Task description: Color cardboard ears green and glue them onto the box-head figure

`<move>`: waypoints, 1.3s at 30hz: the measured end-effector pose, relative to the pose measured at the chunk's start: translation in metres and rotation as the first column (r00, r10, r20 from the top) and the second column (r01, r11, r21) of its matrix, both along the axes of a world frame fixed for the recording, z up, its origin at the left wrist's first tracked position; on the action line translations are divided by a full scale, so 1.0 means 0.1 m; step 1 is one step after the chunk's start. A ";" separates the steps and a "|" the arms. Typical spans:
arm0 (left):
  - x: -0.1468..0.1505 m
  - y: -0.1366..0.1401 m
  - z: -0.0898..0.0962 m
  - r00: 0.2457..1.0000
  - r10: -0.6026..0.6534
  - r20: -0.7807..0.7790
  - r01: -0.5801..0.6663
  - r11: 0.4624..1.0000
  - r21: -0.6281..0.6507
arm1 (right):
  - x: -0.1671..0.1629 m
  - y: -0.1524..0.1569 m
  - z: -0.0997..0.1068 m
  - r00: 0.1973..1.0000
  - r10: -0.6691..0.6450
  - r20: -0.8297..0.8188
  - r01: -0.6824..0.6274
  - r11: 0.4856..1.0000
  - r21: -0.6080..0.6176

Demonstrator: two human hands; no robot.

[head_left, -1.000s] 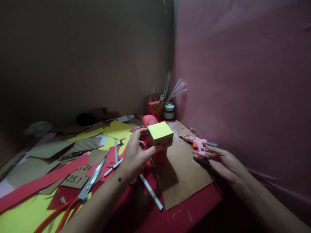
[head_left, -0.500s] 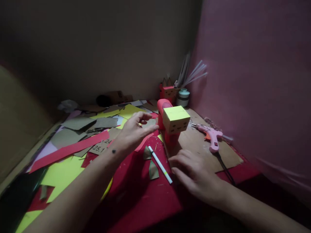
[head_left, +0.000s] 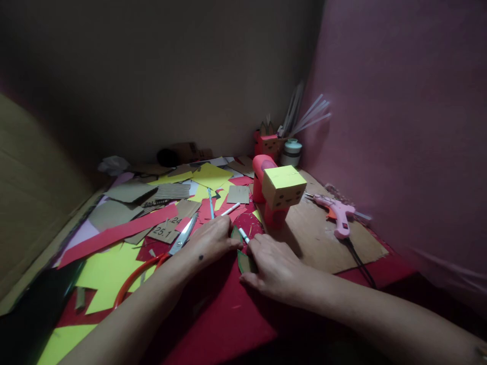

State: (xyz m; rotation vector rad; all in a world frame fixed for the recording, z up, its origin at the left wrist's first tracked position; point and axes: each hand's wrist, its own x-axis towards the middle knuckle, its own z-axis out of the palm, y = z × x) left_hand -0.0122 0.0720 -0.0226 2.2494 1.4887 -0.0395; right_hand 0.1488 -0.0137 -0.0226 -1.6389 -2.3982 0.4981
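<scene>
My left hand [head_left: 215, 241] has its thumb and fingers at a small pointed cardboard piece [head_left: 236, 234] with a green edge, on the red tabletop. Closed around a second such piece [head_left: 246, 262] is my right hand [head_left: 274, 263], thumb below and fingers above. A white marker [head_left: 244, 234] pokes out beside the right fingers, its rest hidden by the hand. Just past both hands stands a red paper-tube figure [head_left: 276, 215] with a box head [head_left: 285, 187], yellow on top and with a drawn face.
Scissors [head_left: 183, 238] with orange handles lie by my left forearm, among paper and cardboard scraps [head_left: 131, 228]. At right, a pink glue gun [head_left: 338, 214] rests on a cardboard sheet [head_left: 323, 243], its cord running forward. Behind stand another figure [head_left: 267, 145], a jar [head_left: 292, 151] and glue sticks [head_left: 314, 114].
Both hands have come down and together onto the pointed cardboard pieces. The left hand dropped from beside the figure; the right moved left, over the marker. The scissors have come into sight.
</scene>
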 end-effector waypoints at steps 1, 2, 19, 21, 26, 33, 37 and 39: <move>0.00 0.00 -0.01 1.000 0.010 0.004 -0.010 1.000 0.002 | 0.00 0.01 0.00 1.000 -0.001 -0.013 0.001 1.000 -0.011; 0.00 0.01 -0.02 1.000 0.019 0.013 -0.019 1.000 0.001 | 0.00 0.03 0.00 1.000 0.001 -0.030 -0.001 1.000 -0.018; -0.12 -0.10 0.71 0.732 0.141 0.666 -0.178 0.984 -0.013 | 0.93 0.13 0.89 0.628 0.096 -0.772 0.245 0.917 0.314; -0.04 -0.11 0.87 0.688 0.135 0.713 -0.220 0.975 0.028 | 1.07 0.29 0.98 0.585 0.032 -0.810 0.315 0.912 0.263; 0.25 -0.12 1.16 0.641 0.058 0.765 -0.254 0.957 0.140 | 1.16 0.63 1.00 0.572 0.049 -0.819 0.215 0.954 0.208; 0.54 -0.05 1.23 0.687 -0.014 0.726 -0.168 0.970 0.178 | 1.11 0.78 0.94 0.591 0.168 -0.789 0.109 0.952 0.285; 0.63 -0.01 1.20 0.709 -0.011 0.705 -0.168 0.968 0.185 | 1.11 0.83 0.90 0.593 0.229 -0.772 0.108 0.927 0.358; 0.65 0.00 1.18 0.721 -0.002 0.692 -0.176 0.967 0.186 | 1.11 0.85 0.88 0.591 0.252 -0.767 0.120 0.912 0.393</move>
